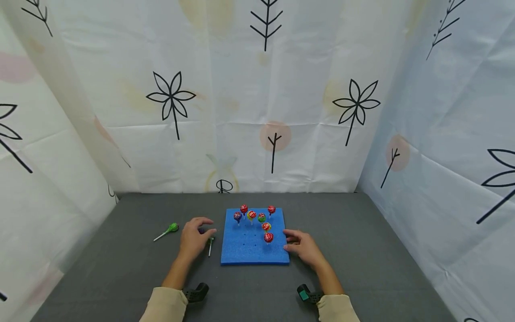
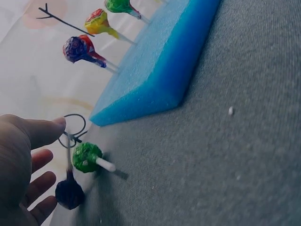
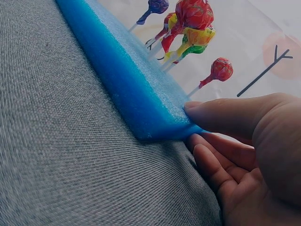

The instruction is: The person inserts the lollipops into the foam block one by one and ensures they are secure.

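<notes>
Beige sleeves (image 1: 165, 306) frame the near edge. Left hand (image 1: 195, 237): thumb and fingers parted beside a dark lollipop (image 2: 69, 194), contact unclear. Right hand (image 1: 306, 248) pinches the blue board (image 1: 241, 255). One green lollipop (image 2: 87, 157) lies near the left hand, another (image 1: 173, 227) farther left on the grey table (image 1: 249, 290). Seven wrapped lollipops (image 1: 268, 237) stand in the board.

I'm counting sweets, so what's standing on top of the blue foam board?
Seven wrapped lollipops stand in the blue foam board, and small holes show in its surface. The lollipops' lower ends, sunk inside the foam, are covered.
</notes>
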A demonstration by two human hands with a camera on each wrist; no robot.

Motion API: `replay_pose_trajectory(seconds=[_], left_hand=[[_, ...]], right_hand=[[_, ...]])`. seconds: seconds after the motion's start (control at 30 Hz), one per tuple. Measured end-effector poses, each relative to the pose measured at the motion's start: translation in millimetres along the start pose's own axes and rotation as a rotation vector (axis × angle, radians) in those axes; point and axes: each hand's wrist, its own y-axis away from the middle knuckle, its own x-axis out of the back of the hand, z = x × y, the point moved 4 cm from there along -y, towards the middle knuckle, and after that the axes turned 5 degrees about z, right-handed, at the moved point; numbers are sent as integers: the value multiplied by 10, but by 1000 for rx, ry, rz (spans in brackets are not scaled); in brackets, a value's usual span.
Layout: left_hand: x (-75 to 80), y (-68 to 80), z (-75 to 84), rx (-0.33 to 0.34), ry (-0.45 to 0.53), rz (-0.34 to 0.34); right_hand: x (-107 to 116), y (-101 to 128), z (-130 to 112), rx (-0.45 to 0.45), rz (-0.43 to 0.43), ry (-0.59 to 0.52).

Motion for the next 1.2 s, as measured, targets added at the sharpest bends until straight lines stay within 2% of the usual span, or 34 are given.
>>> replay_pose_trajectory(seconds=[0.23, 0.5, 0.73, 0.93, 1.2], left_hand=[[35, -11, -82, 25, 4, -10], [76, -8, -106, 28, 3, 33], [94, -1, -149, 74, 10, 36], [104, -3, -161, 60, 15, 67], [116, 20, -183, 71, -11, 69]], right_hand=[[4, -6, -5, -9, 5, -8], [3, 0, -8, -5, 5, -14], [3, 1, -6, 2, 3, -5], [-2, -6, 12, -19, 13, 0], [-4, -10, 15, -16, 15, -2]])
